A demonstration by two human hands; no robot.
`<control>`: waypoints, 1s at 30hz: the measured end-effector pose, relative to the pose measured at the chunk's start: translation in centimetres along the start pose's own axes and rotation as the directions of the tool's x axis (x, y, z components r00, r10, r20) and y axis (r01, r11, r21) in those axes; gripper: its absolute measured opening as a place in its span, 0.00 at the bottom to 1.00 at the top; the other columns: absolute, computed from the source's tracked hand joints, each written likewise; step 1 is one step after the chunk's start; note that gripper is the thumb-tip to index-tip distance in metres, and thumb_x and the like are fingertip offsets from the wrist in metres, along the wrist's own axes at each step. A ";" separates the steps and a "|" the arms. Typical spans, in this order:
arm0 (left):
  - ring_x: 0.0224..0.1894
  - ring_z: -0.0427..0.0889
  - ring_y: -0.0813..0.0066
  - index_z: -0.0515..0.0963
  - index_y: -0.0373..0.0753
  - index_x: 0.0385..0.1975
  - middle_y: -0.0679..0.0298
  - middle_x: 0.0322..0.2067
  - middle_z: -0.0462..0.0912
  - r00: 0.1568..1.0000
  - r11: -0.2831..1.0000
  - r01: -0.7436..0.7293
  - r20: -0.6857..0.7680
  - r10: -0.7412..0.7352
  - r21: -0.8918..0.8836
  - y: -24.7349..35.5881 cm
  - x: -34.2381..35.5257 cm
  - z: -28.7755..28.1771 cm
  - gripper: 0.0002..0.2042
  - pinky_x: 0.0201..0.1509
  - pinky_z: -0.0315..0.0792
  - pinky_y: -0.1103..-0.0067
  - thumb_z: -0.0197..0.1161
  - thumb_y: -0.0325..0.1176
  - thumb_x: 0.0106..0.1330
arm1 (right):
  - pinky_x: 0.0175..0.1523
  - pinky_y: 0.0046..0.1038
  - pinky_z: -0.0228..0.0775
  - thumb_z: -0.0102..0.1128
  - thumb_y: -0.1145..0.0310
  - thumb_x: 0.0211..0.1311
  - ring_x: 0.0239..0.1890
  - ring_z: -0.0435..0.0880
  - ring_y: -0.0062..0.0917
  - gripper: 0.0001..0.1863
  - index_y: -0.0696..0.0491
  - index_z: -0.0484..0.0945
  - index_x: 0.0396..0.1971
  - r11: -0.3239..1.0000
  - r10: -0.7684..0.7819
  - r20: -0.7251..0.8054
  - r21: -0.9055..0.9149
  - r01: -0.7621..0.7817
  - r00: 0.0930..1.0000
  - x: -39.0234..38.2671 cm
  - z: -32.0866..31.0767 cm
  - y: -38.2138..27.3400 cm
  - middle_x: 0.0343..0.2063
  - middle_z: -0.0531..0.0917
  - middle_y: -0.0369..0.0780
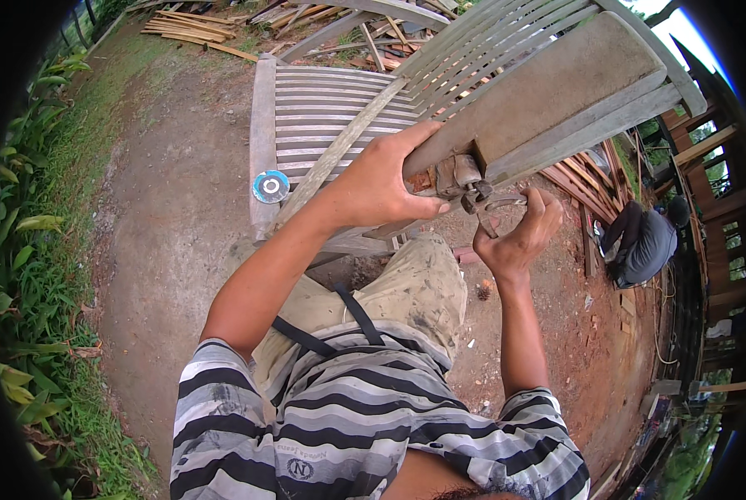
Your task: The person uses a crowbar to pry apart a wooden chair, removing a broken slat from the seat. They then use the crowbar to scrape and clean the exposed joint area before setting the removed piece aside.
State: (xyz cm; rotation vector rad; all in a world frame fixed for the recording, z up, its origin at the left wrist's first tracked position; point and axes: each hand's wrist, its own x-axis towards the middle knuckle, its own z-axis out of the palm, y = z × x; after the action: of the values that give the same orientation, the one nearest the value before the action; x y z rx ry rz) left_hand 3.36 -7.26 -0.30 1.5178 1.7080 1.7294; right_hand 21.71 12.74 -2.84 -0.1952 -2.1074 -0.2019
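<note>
Your left hand (383,185), fingers spread wide, is gripping a long brown wooden block (548,100); your right hand (519,240), fingers curled, is pinching a curved grey metal piece (504,200).

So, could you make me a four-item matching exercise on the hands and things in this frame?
1. Left hand
2. Right hand
3. Round disc
4. Crouching person

A. Blue, on the slatted furniture
B. Holding a curved piece
C. Dark grey top, at the picture's right side
D. Gripping the near end of the thick plank

Pairs: 1-D, 2-B, 3-A, 4-C
</note>
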 end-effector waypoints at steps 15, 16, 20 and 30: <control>0.63 0.75 0.67 0.66 0.27 0.69 0.52 0.61 0.76 0.999 0.998 0.044 0.016 -0.043 -0.055 1.1 -0.1 -0.5 0.46 0.72 0.66 0.72 0.81 0.33 0.48 | 0.61 0.45 0.49 0.72 0.73 0.40 0.59 0.74 0.40 0.45 0.46 0.57 0.61 0.998 0.051 -0.154 -0.031 -0.056 0.987 -1.6 1.1 -2.4 0.54 0.75 0.46; 0.63 0.75 0.67 0.66 0.27 0.69 0.52 0.61 0.76 0.999 0.998 0.043 0.010 -0.042 -0.049 1.1 -0.1 -0.6 0.46 0.72 0.66 0.72 0.81 0.33 0.49 | 0.62 0.45 0.49 0.72 0.74 0.41 0.59 0.74 0.40 0.43 0.47 0.58 0.59 0.998 0.024 -0.154 -0.059 -0.034 0.988 -1.3 0.7 -1.8 0.54 0.75 0.46; 0.64 0.76 0.67 0.65 0.27 0.70 0.51 0.61 0.76 0.999 0.999 0.033 0.003 -0.033 -0.006 1.5 -0.3 -1.0 0.45 0.71 0.66 0.72 0.80 0.33 0.50 | 0.58 0.41 0.52 0.67 0.77 0.43 0.57 0.76 0.37 0.31 0.46 0.71 0.52 0.982 -0.069 -0.099 -0.183 0.049 0.993 0.8 -1.2 -1.0 0.51 0.78 0.41; 0.62 0.77 0.65 0.65 0.26 0.69 0.48 0.60 0.77 0.999 0.999 -0.031 -0.029 0.032 0.037 0.3 -0.3 -0.8 0.46 0.69 0.68 0.71 0.80 0.36 0.50 | 0.43 0.26 0.73 0.48 0.67 0.82 0.33 0.81 0.20 0.13 0.56 0.75 0.55 0.431 0.112 0.919 0.299 -0.851 0.379 -2.3 -3.3 -2.0 0.33 0.85 0.38</control>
State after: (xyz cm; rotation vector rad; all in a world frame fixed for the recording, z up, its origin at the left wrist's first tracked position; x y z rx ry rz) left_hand 3.01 -8.02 0.04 1.5505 1.7485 1.7542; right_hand 25.26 9.93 -3.26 -0.5658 -2.6196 1.5409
